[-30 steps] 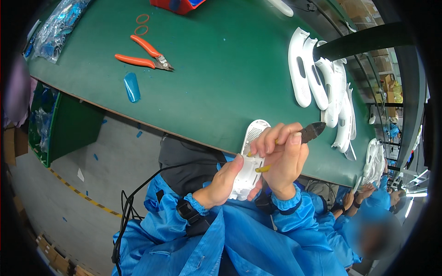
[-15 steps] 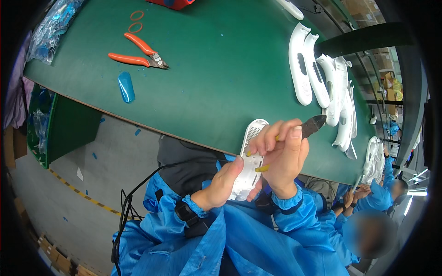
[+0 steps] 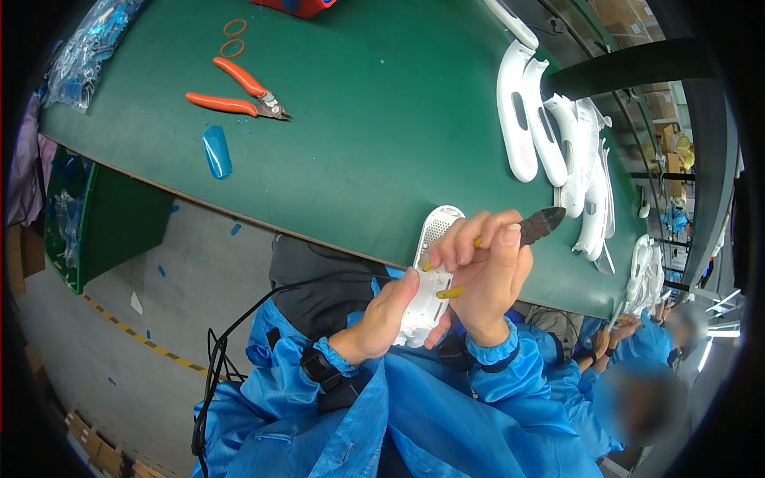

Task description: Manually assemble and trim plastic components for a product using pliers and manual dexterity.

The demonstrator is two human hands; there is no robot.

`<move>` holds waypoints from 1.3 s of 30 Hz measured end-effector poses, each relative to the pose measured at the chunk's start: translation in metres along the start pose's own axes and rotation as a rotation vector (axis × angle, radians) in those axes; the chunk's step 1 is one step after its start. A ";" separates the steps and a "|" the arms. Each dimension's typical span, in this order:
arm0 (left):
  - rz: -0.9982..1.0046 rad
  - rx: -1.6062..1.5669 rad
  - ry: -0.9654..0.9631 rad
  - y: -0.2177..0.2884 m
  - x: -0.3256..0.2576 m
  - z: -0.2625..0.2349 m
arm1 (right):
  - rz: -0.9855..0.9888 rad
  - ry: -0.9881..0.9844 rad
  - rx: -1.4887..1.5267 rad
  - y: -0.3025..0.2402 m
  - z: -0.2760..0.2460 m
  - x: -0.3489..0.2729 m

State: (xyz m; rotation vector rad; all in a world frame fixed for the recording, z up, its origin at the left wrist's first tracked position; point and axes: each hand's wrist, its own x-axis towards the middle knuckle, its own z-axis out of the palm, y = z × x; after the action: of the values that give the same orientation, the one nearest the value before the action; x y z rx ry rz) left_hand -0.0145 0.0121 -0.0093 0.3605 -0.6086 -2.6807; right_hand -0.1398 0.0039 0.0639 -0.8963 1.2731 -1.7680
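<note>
The green tabletop (image 3: pixel 382 119) carries a row of about six white shells (image 3: pixel 558 135) at its far right, one orange-handled cutter (image 3: pixel 239 92), one blue sleeve (image 3: pixel 216 151) and two red rings (image 3: pixel 233 37). Just off its near edge, one white casing (image 3: pixel 429 275) is gripped by the left hand (image 3: pixel 382 315), fingers closed around its lower half. The right hand (image 3: pixel 486 271) wraps yellow-handled nippers (image 3: pixel 526 229) against the casing's right side.

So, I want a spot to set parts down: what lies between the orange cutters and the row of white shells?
In the head view, only bare green table separates the orange cutters from the white shells.
</note>
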 end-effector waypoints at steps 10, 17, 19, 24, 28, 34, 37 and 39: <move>0.003 -0.072 -0.199 -0.004 -0.001 -0.014 | -0.014 -0.007 -0.164 0.002 0.005 0.005; 0.077 0.362 -0.048 0.005 -0.028 0.004 | 0.036 0.090 0.054 0.001 0.001 0.010; 0.001 0.501 0.076 0.008 -0.029 0.008 | 0.042 0.089 0.057 -0.002 0.000 0.008; 0.044 0.572 0.224 0.005 -0.023 0.018 | -0.086 -0.003 -0.091 -0.007 -0.007 0.004; 0.071 0.546 0.243 0.006 -0.023 0.019 | -0.055 -0.002 -0.088 -0.007 -0.009 0.004; 0.018 0.535 0.223 0.011 -0.023 0.020 | -0.064 0.002 -0.091 -0.005 -0.009 0.004; 0.007 0.527 0.223 0.011 -0.021 0.019 | -0.074 0.021 -0.118 -0.004 -0.009 0.005; 0.010 0.531 0.224 0.010 -0.022 0.019 | -0.077 0.033 -0.128 -0.003 -0.007 0.005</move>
State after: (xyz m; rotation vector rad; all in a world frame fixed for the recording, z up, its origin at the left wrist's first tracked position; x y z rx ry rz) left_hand 0.0019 0.0189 0.0154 0.7796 -1.2380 -2.3850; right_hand -0.1487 0.0030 0.0652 -1.0037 1.4028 -1.7826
